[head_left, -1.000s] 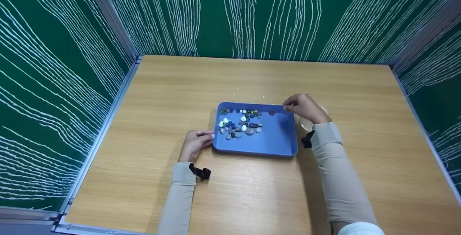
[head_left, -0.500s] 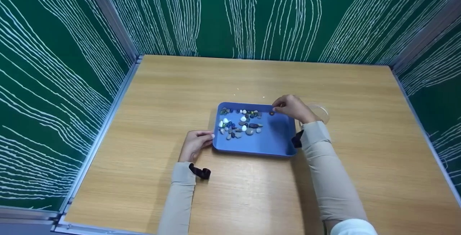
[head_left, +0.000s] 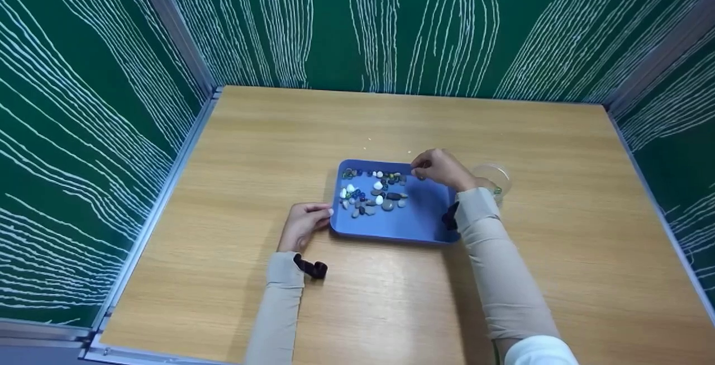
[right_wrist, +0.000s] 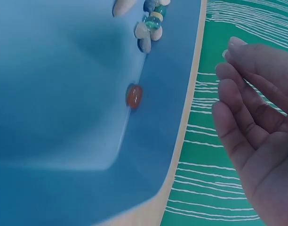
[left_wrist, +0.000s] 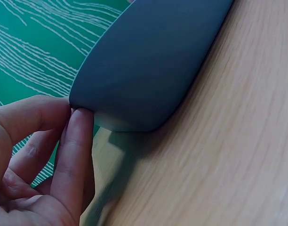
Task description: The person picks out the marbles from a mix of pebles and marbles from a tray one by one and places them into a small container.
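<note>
My left hand (head_left: 304, 224) pinches the left rim of a blue tray (head_left: 424, 222) between thumb and fingers. Only the tray's outer side (left_wrist: 139, 70) shows in the left wrist view. Pebbles and glass beads (head_left: 360, 192) lie in the tray's left and middle parts. My right hand (head_left: 443, 169) hovers at the far rim, right of the row of stones. Its thumb and fingertips (right_wrist: 237, 42) come together; I cannot tell whether something tiny is between them. Below it, an orange-brown bead (right_wrist: 134, 96) rests against the tray's far wall.
A clear round dish (head_left: 505, 174) with a green bead (head_left: 497, 190) at its near side stands right of the tray, partly behind the right wrist. Small pale crumbs (head_left: 368, 139) lie on the wooden table (head_left: 279, 141). Green panels with white lines (head_left: 329, 29) enclose it.
My right hand has moved left along the tray's far rim, away from the dish, and now partly covers the orange-brown bead. The left hand and the tray keep their places.
</note>
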The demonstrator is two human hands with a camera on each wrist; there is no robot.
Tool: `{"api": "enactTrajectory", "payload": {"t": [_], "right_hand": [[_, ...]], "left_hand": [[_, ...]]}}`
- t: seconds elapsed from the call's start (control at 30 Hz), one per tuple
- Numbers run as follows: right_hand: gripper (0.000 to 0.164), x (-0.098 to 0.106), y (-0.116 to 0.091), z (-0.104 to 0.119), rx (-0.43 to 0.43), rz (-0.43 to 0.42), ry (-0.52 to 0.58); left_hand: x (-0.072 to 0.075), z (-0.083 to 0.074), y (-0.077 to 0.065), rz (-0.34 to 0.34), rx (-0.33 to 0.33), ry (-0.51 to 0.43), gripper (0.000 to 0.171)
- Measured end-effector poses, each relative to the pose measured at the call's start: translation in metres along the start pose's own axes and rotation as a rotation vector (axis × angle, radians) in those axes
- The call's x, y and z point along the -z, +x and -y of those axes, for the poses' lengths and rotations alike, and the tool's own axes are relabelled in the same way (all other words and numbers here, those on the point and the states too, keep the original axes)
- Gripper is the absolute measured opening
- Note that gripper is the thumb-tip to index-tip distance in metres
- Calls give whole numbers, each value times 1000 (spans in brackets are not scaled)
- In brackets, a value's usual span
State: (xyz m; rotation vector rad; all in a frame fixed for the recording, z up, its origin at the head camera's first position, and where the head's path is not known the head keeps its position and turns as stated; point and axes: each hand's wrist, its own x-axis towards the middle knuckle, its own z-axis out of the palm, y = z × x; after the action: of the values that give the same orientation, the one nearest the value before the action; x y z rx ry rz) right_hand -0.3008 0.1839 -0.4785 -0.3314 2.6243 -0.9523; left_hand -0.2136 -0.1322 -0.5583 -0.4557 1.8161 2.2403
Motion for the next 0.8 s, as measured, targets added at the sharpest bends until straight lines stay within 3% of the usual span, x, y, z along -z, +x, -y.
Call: {"api": "enactTrajectory", "payload": {"t": [0.17, 0.8], "right_hand": [[22, -5, 5, 2, 33, 9, 14], [18, -31, 20, 12, 126, 30, -34]], "left_hand": [[1, 1, 0, 8, -23, -2, 24], [0, -1, 0, -6, -3, -1, 23]]}}
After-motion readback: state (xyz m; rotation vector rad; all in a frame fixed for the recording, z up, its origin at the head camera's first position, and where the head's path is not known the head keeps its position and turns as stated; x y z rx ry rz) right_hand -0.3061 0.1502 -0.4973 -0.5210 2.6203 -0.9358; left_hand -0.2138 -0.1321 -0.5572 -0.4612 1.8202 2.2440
